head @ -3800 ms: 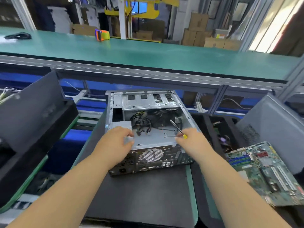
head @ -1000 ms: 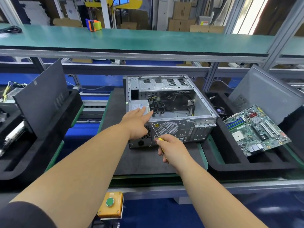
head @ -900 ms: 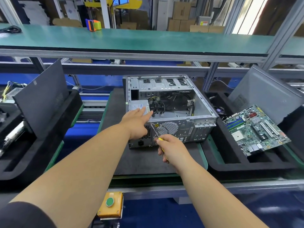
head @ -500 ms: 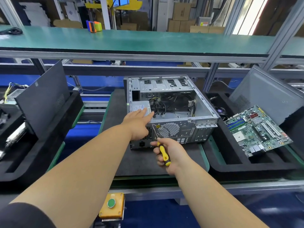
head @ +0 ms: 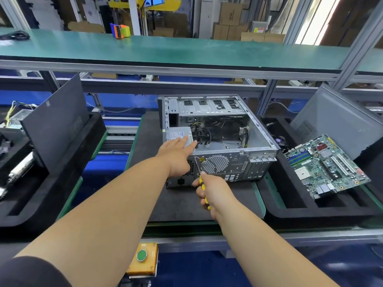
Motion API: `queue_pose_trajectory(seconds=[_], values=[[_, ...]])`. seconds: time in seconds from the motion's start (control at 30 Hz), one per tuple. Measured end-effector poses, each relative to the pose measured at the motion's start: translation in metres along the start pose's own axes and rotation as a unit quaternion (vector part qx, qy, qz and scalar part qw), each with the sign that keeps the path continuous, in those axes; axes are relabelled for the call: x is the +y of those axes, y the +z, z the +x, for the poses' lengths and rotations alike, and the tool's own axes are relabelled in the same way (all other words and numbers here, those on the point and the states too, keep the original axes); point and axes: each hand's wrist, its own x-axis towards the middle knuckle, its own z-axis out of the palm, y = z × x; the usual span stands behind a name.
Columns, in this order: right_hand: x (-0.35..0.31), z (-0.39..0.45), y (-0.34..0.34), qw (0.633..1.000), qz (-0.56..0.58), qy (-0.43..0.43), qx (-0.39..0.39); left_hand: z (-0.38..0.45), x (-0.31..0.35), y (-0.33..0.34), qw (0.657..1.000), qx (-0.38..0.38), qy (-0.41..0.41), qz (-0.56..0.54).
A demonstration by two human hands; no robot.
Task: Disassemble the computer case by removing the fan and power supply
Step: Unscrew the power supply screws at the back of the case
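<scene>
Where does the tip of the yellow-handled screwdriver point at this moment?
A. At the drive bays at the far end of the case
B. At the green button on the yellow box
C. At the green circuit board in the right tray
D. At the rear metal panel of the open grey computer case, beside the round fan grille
D: the right hand grips the yellow-handled screwdriver, its shaft reaching the rear panel of the open grey computer case, left of the round fan grille.

Brightness: even, bright indoor light across the whole bench.
Source: blown-out daylight through the tall window opening (head: 317, 19) at upper right.
Glare: soft sheen on the long green upper shelf (head: 165, 48).
Shadows: weak, diffuse.
Distortion: wide-angle bowing at the edges.
Sharpness: centre crisp, background boxes soft.
</scene>
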Motion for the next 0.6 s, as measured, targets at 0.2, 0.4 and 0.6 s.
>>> queue_pose_trajectory(seconds=[0.2, 0.4, 0.6], values=[[0.009, 0.011, -0.003, 0.931, -0.304, -0.176, 0.100, -0.001, 0.000, 0.001, 1.000, -0.003, -0.001, -0.007], [0.008, 0.013, -0.004, 0.971, -0.189, -0.130, 0.068, -0.001, 0.000, 0.000, 1.000, -0.006, -0.001, -0.010], [0.007, 0.005, -0.020, 0.989, 0.114, 0.035, -0.093, 0.000, 0.000, 0.000, 1.000, -0.006, -0.001, -0.026]])
